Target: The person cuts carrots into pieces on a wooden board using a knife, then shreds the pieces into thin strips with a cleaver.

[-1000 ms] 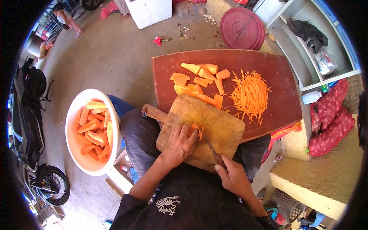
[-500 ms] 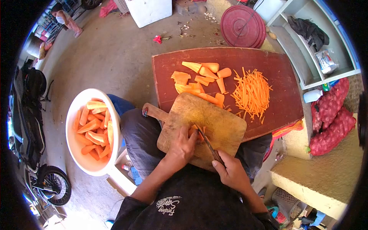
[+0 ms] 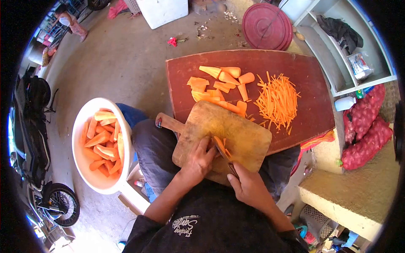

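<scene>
My right hand (image 3: 249, 184) grips a knife (image 3: 223, 151), its blade angled across the wooden cutting board (image 3: 244, 133) on my lap. Curled fingers of my left hand (image 3: 199, 159) press down on a carrot piece beside the blade, mostly hidden under them. Thin carrot strips (image 3: 227, 147) lie along the right side of the knife. Beyond the board, on a red-brown wooden table (image 3: 312, 84), are several peeled carrot chunks (image 3: 228, 78), carrot slices (image 3: 198, 86) and a heap of carrot matchsticks (image 3: 276, 99).
On my left stands a white tub (image 3: 78, 147) of peeled carrots. Red net bags of onions (image 3: 367, 143) rest on a yellow ledge (image 3: 346, 189) at right, below a pale shelf (image 3: 329, 71). A parked motorcycle (image 3: 40, 168) is far left; another person (image 3: 69, 21) stands in the distance.
The knife and my right hand have shifted slightly left and toward me. More of the cut carrot strips show beside the blade. My left hand stays nearly in place.
</scene>
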